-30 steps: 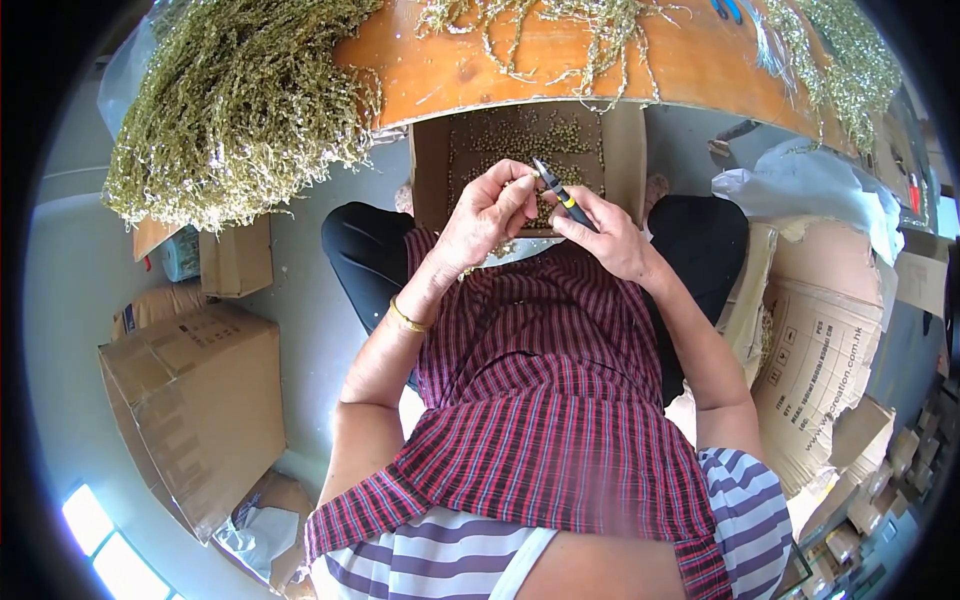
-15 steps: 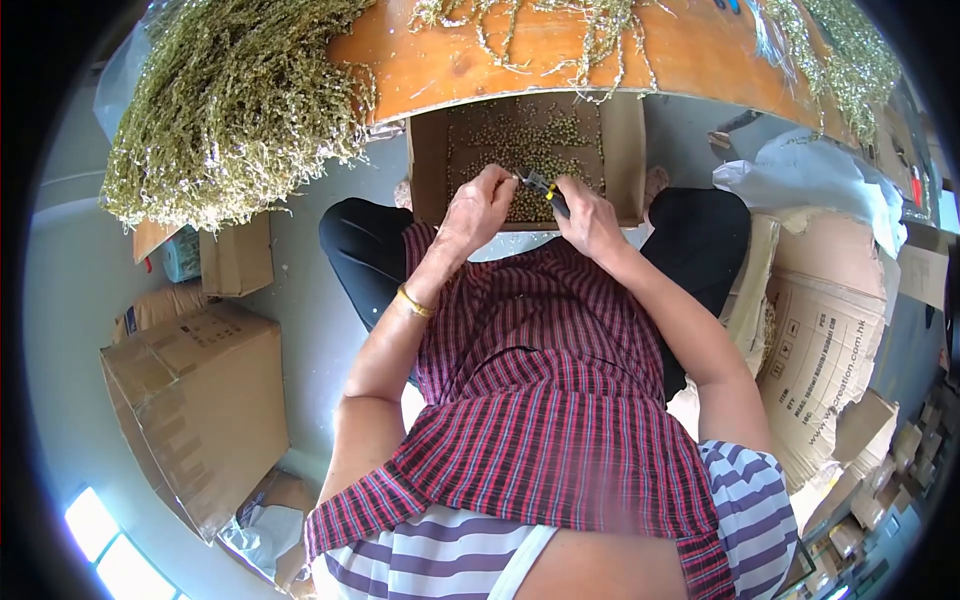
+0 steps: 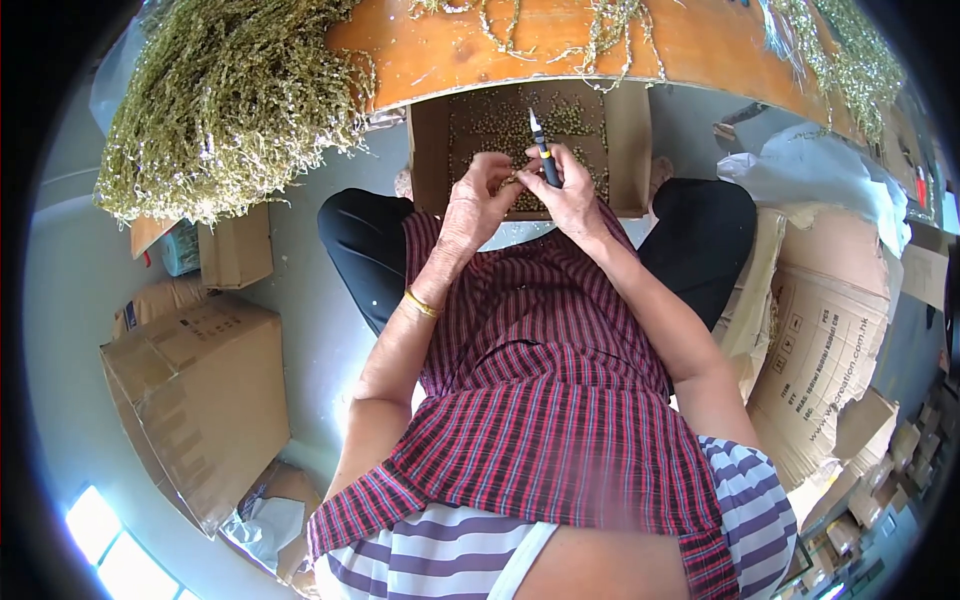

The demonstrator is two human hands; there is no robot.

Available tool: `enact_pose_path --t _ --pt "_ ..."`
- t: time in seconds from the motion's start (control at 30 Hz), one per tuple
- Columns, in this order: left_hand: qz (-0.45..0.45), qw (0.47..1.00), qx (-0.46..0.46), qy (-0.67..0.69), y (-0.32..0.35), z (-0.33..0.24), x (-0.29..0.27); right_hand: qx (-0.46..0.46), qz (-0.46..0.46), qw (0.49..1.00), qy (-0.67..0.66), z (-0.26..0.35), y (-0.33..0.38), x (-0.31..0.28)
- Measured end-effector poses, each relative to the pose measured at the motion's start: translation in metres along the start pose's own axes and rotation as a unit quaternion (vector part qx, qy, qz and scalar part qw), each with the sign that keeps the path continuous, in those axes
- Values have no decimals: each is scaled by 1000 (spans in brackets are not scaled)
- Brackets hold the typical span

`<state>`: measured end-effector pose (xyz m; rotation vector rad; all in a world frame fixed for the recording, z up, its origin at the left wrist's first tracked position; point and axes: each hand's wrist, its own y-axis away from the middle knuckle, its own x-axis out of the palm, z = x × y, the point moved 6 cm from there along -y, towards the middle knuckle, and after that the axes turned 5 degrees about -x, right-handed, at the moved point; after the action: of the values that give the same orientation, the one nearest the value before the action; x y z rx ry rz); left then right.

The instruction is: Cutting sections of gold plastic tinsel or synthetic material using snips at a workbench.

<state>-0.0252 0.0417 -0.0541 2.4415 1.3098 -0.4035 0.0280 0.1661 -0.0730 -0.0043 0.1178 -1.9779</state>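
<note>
A: How do the hands sit?

B: Both forearms reach forward over the lap, wrists bent inward, so the hands nearly meet above the open cardboard box [image 3: 628, 150]. The right hand [image 3: 568, 197] grips black-and-yellow pliers [image 3: 546, 160], their silver tip pointing up and away from the body.

A: And the left hand [image 3: 482, 198]?

B: Its fingers curl toward the thumb, just beside the right fingertips. Something small shows between the hands, but I can't tell whether the left one closes on it.

A: What's around them?

B: Round golden beads [image 3: 490, 125] lie scattered in the box, which sits partly beneath an orange wooden counter [image 3: 450, 65]. A thick bundle of green-gold strands [image 3: 235, 120] spills over the counter's left edge. A large carton [image 3: 210, 400] stands on the grey floor [image 3: 315, 290] at left; torn cardboard [image 3: 825, 290] and clear plastic sheeting [image 3: 800, 180] are at right.
</note>
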Motion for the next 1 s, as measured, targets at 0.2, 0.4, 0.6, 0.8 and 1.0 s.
enact_pose_path --t 0.2,0.4,0.6,0.8,1.0 --pt "-43 995 -37 80 -4 10 -8 48 -69 996 -29 -10 -6 -25" --pt "-33 996 20 81 -2 -13 1 -27 -23 996 -77 4 -1 -5" --pt "-191 940 222 -173 2 -29 -13 -68 -80 988 113 23 -7 -17" --pt "-36 947 -84 307 -20 28 -15 -71 -37 993 92 2 -25 -32" --pt "55 861 -125 490 -8 8 11 -4 4 995 -98 36 -8 -4"
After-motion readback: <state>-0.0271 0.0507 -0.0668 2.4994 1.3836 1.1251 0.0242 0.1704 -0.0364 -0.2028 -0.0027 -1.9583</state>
